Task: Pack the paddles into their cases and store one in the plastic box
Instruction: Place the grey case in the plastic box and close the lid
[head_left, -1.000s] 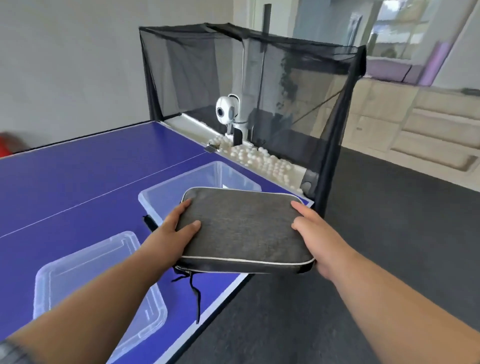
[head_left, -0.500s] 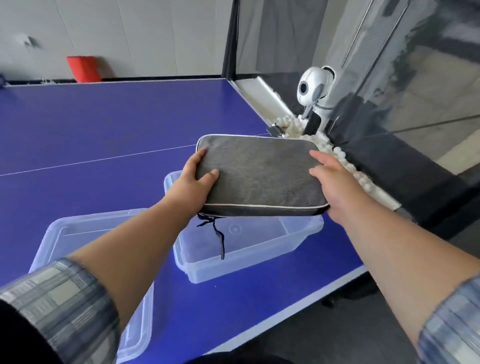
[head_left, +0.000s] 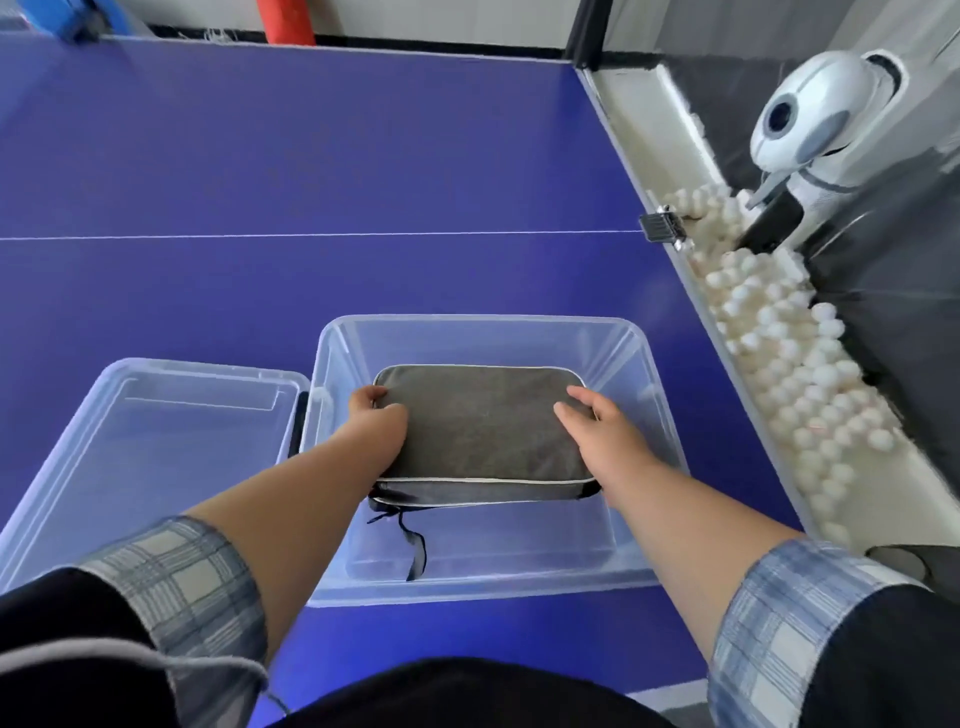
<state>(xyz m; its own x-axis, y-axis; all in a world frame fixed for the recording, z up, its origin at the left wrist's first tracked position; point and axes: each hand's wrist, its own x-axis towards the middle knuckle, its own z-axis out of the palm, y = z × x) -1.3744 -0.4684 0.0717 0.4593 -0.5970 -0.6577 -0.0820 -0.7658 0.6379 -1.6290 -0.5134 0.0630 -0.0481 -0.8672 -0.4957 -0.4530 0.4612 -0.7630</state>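
Lowered into plastic box (head_left: 644, 364): case (head_left: 483, 426) | flat, long axis left-right | left hand (head_left: 376, 415), right hand (head_left: 597, 421) gripping ends

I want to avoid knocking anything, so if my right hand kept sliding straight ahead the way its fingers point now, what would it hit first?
Probably the far wall of the plastic box. The right hand lies on the grey case, fingers pointing away across its top; beyond the case's far edge only that clear wall shows, though depth is uncertain.

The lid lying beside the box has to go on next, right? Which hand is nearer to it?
Probably the left hand: it grips the grey fabric paddle case on the side facing the clear plastic lid. The right hand is across the clear plastic box.
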